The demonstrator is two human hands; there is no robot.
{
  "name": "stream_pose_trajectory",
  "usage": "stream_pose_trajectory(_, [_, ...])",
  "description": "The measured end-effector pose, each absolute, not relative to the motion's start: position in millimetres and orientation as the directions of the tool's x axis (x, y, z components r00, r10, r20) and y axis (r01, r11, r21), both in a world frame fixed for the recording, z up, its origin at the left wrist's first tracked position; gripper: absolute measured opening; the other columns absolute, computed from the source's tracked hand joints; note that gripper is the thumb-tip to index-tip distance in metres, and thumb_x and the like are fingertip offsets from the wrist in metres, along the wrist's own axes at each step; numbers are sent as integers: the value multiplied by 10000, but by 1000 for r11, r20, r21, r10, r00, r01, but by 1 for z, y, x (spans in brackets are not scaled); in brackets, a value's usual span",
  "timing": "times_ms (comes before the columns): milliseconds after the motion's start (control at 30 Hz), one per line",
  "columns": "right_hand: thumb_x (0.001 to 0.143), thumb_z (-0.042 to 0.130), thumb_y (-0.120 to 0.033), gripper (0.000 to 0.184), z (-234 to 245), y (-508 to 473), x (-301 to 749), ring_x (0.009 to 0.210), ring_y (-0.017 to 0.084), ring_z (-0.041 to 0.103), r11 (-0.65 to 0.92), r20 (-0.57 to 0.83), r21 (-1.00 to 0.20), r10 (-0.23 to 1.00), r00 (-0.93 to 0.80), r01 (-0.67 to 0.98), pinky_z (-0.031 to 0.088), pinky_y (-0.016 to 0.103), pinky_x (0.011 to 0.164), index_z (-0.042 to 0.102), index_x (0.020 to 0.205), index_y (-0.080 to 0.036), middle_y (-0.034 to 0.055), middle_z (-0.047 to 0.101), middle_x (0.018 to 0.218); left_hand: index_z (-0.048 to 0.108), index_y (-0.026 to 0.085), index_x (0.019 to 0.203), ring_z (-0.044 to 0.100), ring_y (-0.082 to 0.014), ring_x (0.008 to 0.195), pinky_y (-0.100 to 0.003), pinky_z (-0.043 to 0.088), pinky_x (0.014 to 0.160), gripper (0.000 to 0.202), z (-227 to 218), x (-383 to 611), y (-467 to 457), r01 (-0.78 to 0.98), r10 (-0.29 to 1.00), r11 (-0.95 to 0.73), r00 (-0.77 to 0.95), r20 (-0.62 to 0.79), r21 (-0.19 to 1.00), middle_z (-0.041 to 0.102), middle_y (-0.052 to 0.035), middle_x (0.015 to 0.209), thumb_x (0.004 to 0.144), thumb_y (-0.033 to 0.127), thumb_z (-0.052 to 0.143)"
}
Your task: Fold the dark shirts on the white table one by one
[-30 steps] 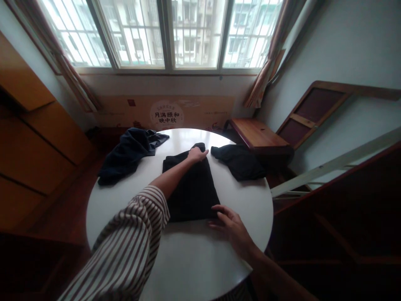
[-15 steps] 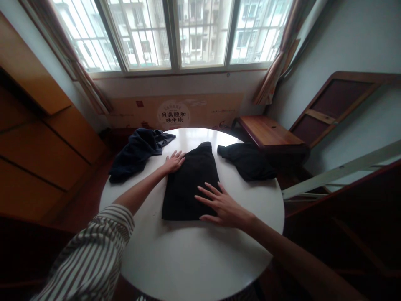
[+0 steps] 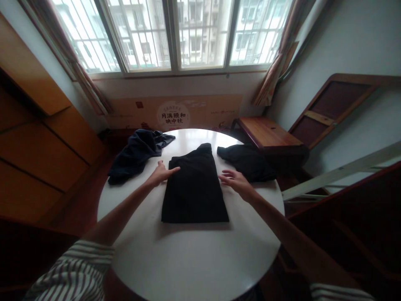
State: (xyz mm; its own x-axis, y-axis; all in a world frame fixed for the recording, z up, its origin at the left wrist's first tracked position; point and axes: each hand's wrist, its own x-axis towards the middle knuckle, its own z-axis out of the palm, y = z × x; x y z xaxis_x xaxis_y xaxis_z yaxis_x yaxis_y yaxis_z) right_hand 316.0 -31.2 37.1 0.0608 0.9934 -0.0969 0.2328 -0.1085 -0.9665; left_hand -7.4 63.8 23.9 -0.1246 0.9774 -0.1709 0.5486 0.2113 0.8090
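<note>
The left grip [image 3: 161,173] is an open bare hand, palm down with the fingers spread, and its fingertips touch the left edge of a folded black garment [image 3: 194,192]. The right grip [image 3: 236,182] is also open and holds nothing. Its fingers point left and rest just beside the garment's right edge. Both forearms reach forward from the near side, and a striped sleeve [image 3: 72,271] covers the left arm above the wrist.

The folded garment lies flat in the middle of a round white desk [image 3: 194,259], as a neat, long rectangle with a small bunched tip at its far end. Moving left to right, tall wooden wardrobe doors [image 3: 40,159] line the left wall. On the far left of the desk sits a crumpled dark navy garment [image 3: 134,156], well apart from the left grip. A crumpled black garment [image 3: 246,163] lies on the far right of the desk, near the right grip.

Beyond the desk, a cardboard panel printed with Chinese lettering [image 3: 172,115] stands under a wide barred window [image 3: 172,37]. To the right are a low wooden bench [image 3: 267,131] and a wood-framed board [image 3: 332,108] leaning against the wall.
</note>
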Motion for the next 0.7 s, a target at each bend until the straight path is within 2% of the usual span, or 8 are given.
stream_pose_trajectory(67, [707,853,-378,466,42,-6,311,742,191,689,-263,-261,-952,965,29,157,586,289,684,653,1036,-115,109,715,877,466,82,1381,687,-332,979,-357,558,760,1098,26,-8,53,445,964,254,-45,-262,859,677,-210,1144,483,505,935])
stream_pose_trajectory(133, [657,895,-346,413,44,12,302,614,153,640,-327,-334,-928,942,-12,177,541,240,565,669,910,-109,61,680,704,668,88,1098,703,-312,875,-344,563,708,810,28,-3,48,396,948,259,70,-310,881,734,-148,956,434,456,951])
stream_pose_trajectory(200, [641,906,-327,362,45,24,295,509,122,567,-354,-373,-911,926,-59,210,475,219,474,666,801,-108,17,613,567,718,105,871,707,-306,841,-357,568,713,587,30,4,45,355,938,251,142,-318,901,744,-109,847,444,442,939])
stream_pose_trajectory(233, [641,905,-319,348,45,28,293,478,112,539,-361,-384,-908,920,-80,212,452,216,452,663,775,-108,3,588,528,721,112,834,708,-306,845,-365,570,727,547,31,7,44,340,942,237,148,-301,910,747,-97,836,455,445,931])
stream_pose_trajectory(333, [652,895,-287,315,44,30,291,485,117,551,-351,-375,-918,920,-112,184,458,219,467,674,791,-111,9,614,542,724,124,925,702,-312,930,-395,565,809,578,33,10,41,308,967,147,155,-202,940,756,-91,931,504,476,908])
stream_pose_trajectory(467, [647,888,-236,326,43,24,294,651,157,664,-314,-333,-940,929,-161,129,526,225,586,695,889,-135,48,716,713,632,129,1167,671,-318,1053,-439,536,927,747,27,8,37,205,963,97,228,-144,974,719,-127,1108,570,495,892])
stream_pose_trajectory(600, [578,912,-201,467,39,19,301,709,180,693,-277,-283,-959,929,-239,62,541,239,598,687,983,-144,61,740,802,381,163,1417,651,-285,1108,-436,515,980,986,20,8,32,144,985,94,129,-113,985,661,-149,1206,617,399,906])
stream_pose_trajectory(700, [567,914,-212,620,37,14,305,677,178,686,-203,-199,-979,953,-228,9,543,252,602,629,1112,-136,42,723,767,321,231,1463,648,-245,1109,-402,514,983,960,23,9,26,90,991,-15,130,4,996,644,-108,1233,688,389,866])
